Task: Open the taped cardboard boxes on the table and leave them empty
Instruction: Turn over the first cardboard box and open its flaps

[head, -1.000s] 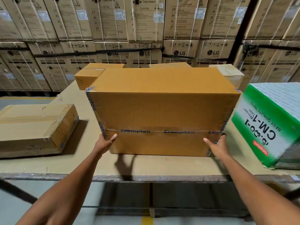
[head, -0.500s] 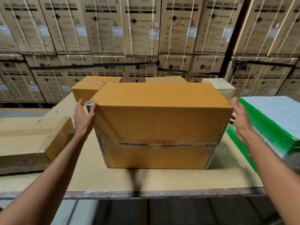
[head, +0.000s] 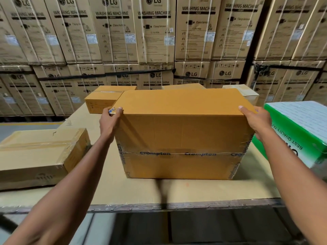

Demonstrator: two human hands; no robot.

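The large brown box stands at the centre of the frame on the table, its taped seam running across the face nearest you.

1. Handling. Treat the box as stiff-walled and bulky. Its weight cannot be judged from this view; assume a load inside until it proves otherwise. The clear printed tape along the seam and down the vertical edges looks glossy and is likely slick, so take hold on bare cardboard, at the top corners or along the upper edge.

2. Hand positions. Your left hand grips the upper near-left corner, thumb on the top face, fingers curled round the edge. Your right hand holds the upper near-right corner, thumb over the top edge; its fingers lie behind the side wall and cannot be seen. The hands are well apart, with the box between them.

3. Surroundings. A flat taped box lies at the left of the frame. A green carton sits just beside the right hand; allow for it when turning the box.
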